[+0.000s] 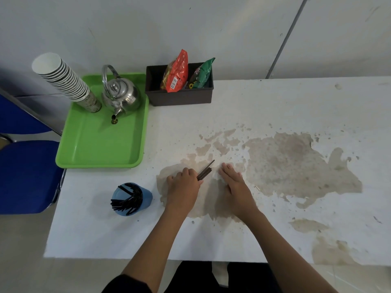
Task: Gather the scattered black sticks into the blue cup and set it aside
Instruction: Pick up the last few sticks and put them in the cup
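Sticks [204,172] were clamped in the left hand [183,188] mid-table, right hand [233,182] flat and empty; transfer to the blue cup [146,198] near the left edge was judged next.

Both forearms reach fwd, bare. Left hand [183,188] knuckles up, fingers curled in a closed grip. Right hand [233,183] flat, palm down, fingers straight & together.

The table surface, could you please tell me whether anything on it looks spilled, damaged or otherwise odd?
Yes. The white table has large brownish patches across its middle and right, either stained or worn through. The stack of paper cups on the green tray leans noticeably to the left.
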### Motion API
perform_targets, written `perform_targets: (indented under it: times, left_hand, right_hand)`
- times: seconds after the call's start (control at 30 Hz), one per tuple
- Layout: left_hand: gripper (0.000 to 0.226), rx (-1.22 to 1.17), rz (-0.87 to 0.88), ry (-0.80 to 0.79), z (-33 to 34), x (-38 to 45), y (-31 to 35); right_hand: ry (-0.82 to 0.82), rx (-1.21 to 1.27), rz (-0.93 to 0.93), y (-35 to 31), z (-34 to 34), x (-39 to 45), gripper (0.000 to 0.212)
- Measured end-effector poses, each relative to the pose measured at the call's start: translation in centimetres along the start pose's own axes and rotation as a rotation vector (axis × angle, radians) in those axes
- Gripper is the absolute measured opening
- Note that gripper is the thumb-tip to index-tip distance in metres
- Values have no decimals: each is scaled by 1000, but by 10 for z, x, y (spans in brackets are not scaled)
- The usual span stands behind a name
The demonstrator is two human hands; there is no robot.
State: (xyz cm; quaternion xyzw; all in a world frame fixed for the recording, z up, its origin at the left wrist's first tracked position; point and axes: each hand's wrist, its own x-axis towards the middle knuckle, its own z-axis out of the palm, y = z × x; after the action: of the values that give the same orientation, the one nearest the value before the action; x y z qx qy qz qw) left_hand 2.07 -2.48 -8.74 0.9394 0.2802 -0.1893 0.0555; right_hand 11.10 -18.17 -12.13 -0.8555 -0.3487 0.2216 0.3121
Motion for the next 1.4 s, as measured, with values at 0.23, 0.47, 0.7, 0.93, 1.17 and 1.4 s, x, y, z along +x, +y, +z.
perform_targets:
  times: [0.23, 0.47, 0.7, 0.93, 1.17, 1.4]
  left_hand:
    - [46, 73, 16, 5, 0, -2, 2]
    - [38, 102, 1, -1, 4, -7, 7]
    - [33, 55, -36, -7, 1, -8, 9]
    - [31, -342, -233, 6, -12, -8, 5]
    - [34, -1197, -335, 75, -56, -13, -9]
    - [26, -1857, -288, 289, -97, -17, -1]
  right_hand:
    - [-22, -16, 2, -1, -1, -2, 56]
    - [-11, -14, 18, -5, -1, -2, 58]
    - [-50, 13, 24, -8, -5, -3, 58]
    - [87, 362, 225, -36, -15, -2, 49]
    - [161, 1152, 753, -95, -17, 0, 46]
    - [-31, 1906, 937, -138, -22, 13, 40]
